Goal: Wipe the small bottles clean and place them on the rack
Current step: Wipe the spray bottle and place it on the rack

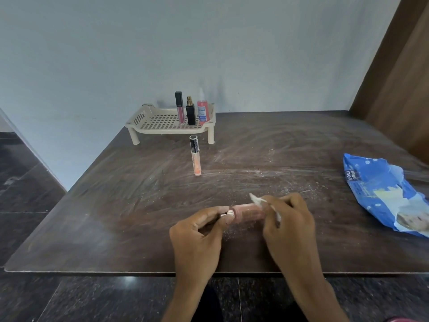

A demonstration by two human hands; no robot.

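Near the front edge of the dark brown table (116,205), left hand (199,231) fingers pinch the cap end of a small translucent pink bottle (247,212) lying left–right, cap leftward, while right hand (287,219) fingers clamp a white wipe (257,201) against its right end; beige perforated plastic rack (148,122) far left.

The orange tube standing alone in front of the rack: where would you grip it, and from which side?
I'd pinch the orange tube mid-body, just under its black cap, coming from the near side. It stands upright and slim, free on the table; the rack sits close behind it.
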